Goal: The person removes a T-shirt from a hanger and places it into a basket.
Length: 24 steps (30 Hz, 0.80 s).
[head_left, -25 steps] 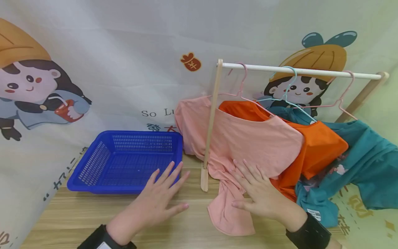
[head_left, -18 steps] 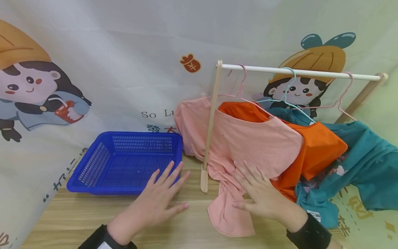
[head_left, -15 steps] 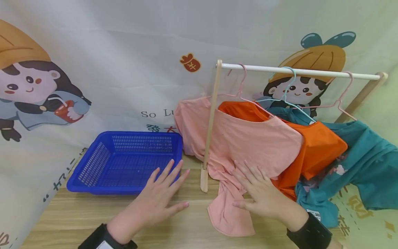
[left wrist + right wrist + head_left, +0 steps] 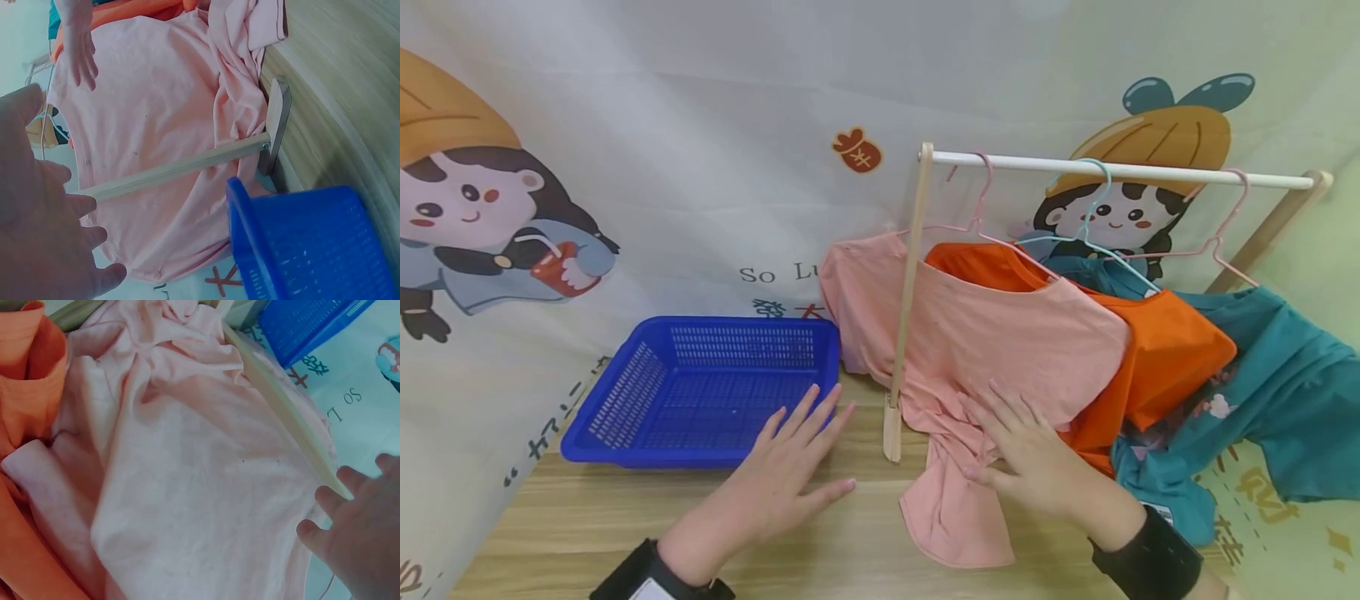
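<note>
My left hand is held with its fingers spread, overlapping the near right corner of a blue plastic basket in the head view. Nothing is in its grasp. My right hand, fingers also straight and apart, holds nothing and appears in front of a pink shirt. That shirt hangs on a pink hanger, its lower end spilling onto the table. Behind it are an orange shirt on a light blue hanger and a teal shirt on another pink hanger.
A small clothes rack stands at the right, with a white rail and wooden legs. Its foot is between the basket and the pink shirt. A printed cloth covers the back behind the wooden table.
The right hand has shifted slightly, its thumb a little higher and further right. The left hand stays almost where it was; garments and basket have not moved.
</note>
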{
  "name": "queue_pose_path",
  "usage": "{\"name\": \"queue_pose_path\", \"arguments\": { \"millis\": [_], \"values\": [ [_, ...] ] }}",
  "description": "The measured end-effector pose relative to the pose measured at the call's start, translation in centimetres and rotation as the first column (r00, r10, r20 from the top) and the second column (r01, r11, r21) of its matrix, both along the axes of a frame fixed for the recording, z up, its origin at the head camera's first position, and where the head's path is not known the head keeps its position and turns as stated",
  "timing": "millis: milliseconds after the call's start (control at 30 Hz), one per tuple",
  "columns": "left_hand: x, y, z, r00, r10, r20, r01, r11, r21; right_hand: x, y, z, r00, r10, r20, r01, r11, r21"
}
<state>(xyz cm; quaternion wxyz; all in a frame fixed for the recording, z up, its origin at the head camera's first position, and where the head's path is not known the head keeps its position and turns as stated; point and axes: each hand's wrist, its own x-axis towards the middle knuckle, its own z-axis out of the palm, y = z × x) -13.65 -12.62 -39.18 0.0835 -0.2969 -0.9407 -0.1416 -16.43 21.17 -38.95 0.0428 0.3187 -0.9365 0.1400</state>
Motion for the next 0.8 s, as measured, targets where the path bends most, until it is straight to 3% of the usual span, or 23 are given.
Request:
{"name": "queue_pose_path", "arguments": {
  "millis": [67,133,233,300,400,467,600,800],
  "values": [
    [0.0,0.1,-0.1,0.998,-0.010,0.059,0.003,0.993,0.115,-0.4,-0.1,0.6,1.000,-0.009,-0.026,0.008,1.000,-0.026],
    [-0.1,0.2,-0.3,0.993,-0.031,0.118,-0.001,0.963,0.269,-0.8,-0.2,1.4,0.997,-0.025,-0.071,0.021,0.998,-0.061],
    [-0.3,0.7,-0.7,0.986,-0.066,0.156,-0.017,0.878,0.478,-1.4,-0.1,3.1,0.987,-0.089,-0.132,0.069,0.986,-0.151],
    [-0.4,1.0,-1.0,0.985,-0.073,0.157,-0.028,0.828,0.561,-1.8,0.3,4.2,0.970,-0.144,-0.195,0.097,0.968,-0.233],
    [-0.4,1.1,-1.6,0.984,-0.064,0.164,-0.052,0.783,0.620,-3.0,0.9,5.8,0.926,-0.243,-0.290,0.129,0.923,-0.363],
    [-0.3,1.1,-1.9,0.983,-0.058,0.174,-0.067,0.768,0.637,-3.8,1.4,6.7,0.887,-0.337,-0.317,0.182,0.884,-0.431],
    [-0.1,1.0,-2.3,0.978,-0.061,0.200,-0.091,0.735,0.672,-4.8,2.1,7.8,0.830,-0.493,-0.260,0.340,0.817,-0.465],
    [0.0,0.8,-2.3,0.975,-0.084,0.204,-0.092,0.684,0.724,-5.7,2.4,8.4,0.791,-0.567,-0.229,0.476,0.806,-0.352]
  ]
}}
